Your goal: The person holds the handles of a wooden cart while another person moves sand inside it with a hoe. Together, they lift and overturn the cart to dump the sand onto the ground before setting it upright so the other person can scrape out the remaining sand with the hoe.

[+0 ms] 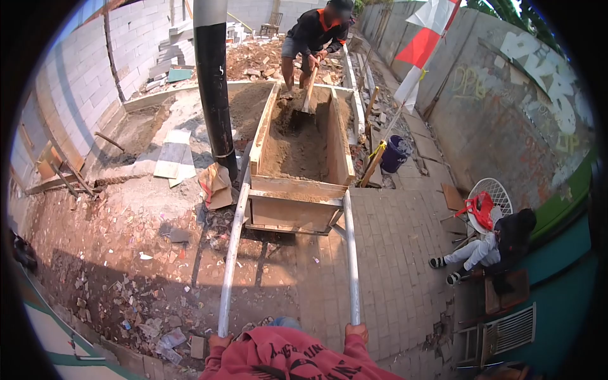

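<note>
My left hand (pixel 220 341) is closed around the end of the left metal pole handle (pixel 233 259) of a wooden cart. On the other side, my right hand (pixel 357 331) grips the right pole handle (pixel 352 259). Both poles run forward to the cart's plywood box (pixel 288 212), which holds brown sand (pixel 294 152). Across the box, a co-worker (pixel 316 31) bends over it with both hands on a long wooden handle (pixel 311 88). Its wide dark blade (pixel 302 119) is in the sand; whether it is a shovel or hoe I cannot tell.
A black post (pixel 215 95) stands left of the cart, beside a torn paper sack (pixel 215 185). Rubble (pixel 133 297) covers the left ground. To the right are paving (pixel 399 253), a dark bucket (pixel 396 153), a red-and-white flag (pixel 421 47) and a seated person (pixel 500 240) near a wall.
</note>
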`<state>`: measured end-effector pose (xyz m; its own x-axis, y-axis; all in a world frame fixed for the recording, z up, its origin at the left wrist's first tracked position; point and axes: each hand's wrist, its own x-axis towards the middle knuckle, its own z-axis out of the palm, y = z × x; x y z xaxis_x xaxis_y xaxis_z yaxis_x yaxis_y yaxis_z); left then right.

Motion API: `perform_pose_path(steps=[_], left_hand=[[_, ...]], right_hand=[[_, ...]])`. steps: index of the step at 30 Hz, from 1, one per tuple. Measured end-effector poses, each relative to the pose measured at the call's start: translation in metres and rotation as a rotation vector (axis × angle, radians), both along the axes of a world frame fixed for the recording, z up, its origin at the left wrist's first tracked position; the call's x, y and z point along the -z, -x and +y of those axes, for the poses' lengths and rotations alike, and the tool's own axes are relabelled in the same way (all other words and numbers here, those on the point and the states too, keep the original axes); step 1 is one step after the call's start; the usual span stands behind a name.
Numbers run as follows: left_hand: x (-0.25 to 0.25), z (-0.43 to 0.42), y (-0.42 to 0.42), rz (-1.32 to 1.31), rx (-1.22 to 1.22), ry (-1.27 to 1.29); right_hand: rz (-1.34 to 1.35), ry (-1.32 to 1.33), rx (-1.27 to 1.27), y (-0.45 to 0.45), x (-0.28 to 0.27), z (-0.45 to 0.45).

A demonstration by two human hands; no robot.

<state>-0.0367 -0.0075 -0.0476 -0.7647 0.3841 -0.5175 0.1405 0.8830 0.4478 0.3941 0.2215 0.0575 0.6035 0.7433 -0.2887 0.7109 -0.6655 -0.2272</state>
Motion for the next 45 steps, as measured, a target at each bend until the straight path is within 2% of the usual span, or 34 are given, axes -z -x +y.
perform_pose_path(steps=[35,45], left_hand=[[-0.016,0.005,-0.003,0.007,0.018,0.01],[-0.002,0.001,0.0,0.002,0.019,0.03]], right_hand=[[-0.029,0.012,-0.018,-0.005,0.008,0.001],[-0.033,0.002,-0.013,-0.005,0.012,0.001]])
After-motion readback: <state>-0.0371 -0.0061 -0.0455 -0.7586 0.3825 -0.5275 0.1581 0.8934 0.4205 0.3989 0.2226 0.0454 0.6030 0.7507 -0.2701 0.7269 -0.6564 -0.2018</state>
